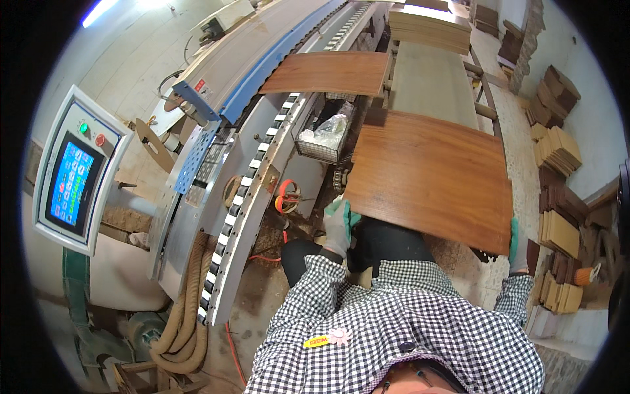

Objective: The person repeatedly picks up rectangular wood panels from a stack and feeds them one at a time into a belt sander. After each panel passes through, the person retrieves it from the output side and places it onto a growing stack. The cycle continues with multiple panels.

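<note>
A reddish-brown wood-grain panel [430, 177] spans the space before me. At its near left corner, my left hand [338, 227], in a grey and green work glove, grips the edge. My right hand [517, 244], gloved alike, holds the near right edge, its fingers partly hidden by the panel. Farther off, a second wood-grain panel [327, 73] reaches from under the blue guard of an edge-banding machine [246, 83] across its roller rail [246, 184].
A lit control screen [71, 184] stands at the left. Between machine and panels hangs a wire basket [320, 147] with plastic in it. Flexible hoses [184, 315] curl low on the left. A board stack [428, 32] rests on the far conveyor; cut boards [558, 150] line the right wall.
</note>
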